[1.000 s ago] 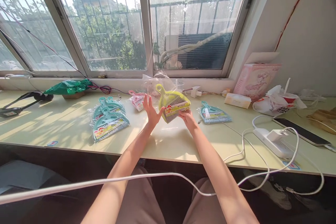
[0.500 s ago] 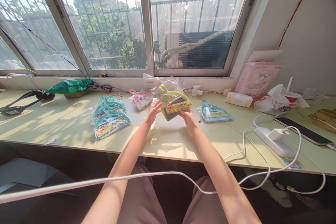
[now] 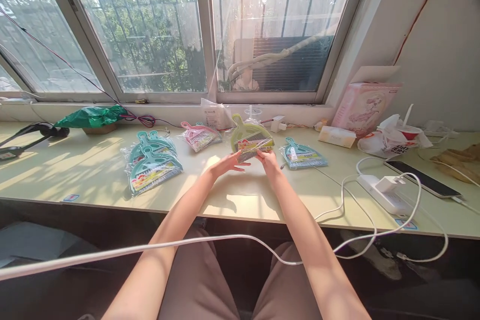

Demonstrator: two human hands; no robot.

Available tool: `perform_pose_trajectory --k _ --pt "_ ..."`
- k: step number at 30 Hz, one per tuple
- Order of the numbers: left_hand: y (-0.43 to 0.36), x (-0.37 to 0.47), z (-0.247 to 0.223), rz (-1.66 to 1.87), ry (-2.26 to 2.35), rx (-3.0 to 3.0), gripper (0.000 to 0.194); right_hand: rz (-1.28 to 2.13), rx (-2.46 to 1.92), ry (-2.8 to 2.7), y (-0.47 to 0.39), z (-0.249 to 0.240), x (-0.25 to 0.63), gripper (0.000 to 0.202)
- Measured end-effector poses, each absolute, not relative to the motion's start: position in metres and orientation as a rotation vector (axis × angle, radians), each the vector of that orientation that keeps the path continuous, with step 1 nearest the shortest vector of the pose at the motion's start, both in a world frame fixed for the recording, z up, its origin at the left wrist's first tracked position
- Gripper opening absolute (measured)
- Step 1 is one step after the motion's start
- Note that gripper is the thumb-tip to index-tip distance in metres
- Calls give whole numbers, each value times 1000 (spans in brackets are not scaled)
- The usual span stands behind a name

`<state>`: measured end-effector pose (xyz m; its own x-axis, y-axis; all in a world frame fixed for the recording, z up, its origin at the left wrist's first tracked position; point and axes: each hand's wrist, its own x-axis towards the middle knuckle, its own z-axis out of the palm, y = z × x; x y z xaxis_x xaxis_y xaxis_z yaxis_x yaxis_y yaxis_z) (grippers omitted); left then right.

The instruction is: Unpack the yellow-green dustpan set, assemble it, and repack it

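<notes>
A yellow-green dustpan-and-brush set (image 3: 243, 135) in clear wrap is held up a little above the table, handle pointing away, printed label facing me. My right hand (image 3: 268, 161) pinches its lower right edge between thumb and fingers. At the lower left edge is my left hand (image 3: 226, 164), fingers stretched and apart; whether they touch the set I cannot tell. Several teal dustpan sets (image 3: 155, 172) lie overlapped to the left. A pink dustpan set (image 3: 200, 136) sits behind my left hand, with a bit of teal behind it. Another teal set (image 3: 304, 155) lies to the right.
White cables run to a power strip (image 3: 384, 195) beside a phone (image 3: 422, 178) on the right. A tissue pack (image 3: 336, 136), pink box (image 3: 367, 107) and cup (image 3: 409, 132) stand behind. Headphones (image 3: 33, 137) and green plastic (image 3: 90, 116) are far left. A white cable (image 3: 168, 244) crosses before my forearms.
My left hand has shifted from the set's left side to its lower edge, fingers now spread. The set has straightened, its handle pointing more directly away. The view has tilted slightly.
</notes>
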<state>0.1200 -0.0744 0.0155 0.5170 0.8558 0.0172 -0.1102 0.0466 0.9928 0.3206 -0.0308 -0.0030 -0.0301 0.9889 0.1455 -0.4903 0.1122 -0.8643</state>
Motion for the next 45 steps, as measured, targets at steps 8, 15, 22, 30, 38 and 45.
perform_pose_trajectory --k 8,15,22,30,38,45 --pt "-61 115 7 1228 831 1258 69 1526 -687 -1140 -31 -1 325 42" --pt "-59 117 3 1182 894 1320 78 1480 -756 -1125 -26 -5 326 48" --pt "-61 121 4 1214 932 1337 81 1448 -837 -1130 -25 -6 323 40" --pt "-68 125 10 1179 920 1326 68 1453 -836 -1145 -25 -7 326 36" --pt "-69 125 10 1183 946 1312 66 1438 -890 -1118 -26 -1 323 34" --pt "-68 127 10 1233 949 1292 63 1451 -882 -1063 -25 -3 319 30"
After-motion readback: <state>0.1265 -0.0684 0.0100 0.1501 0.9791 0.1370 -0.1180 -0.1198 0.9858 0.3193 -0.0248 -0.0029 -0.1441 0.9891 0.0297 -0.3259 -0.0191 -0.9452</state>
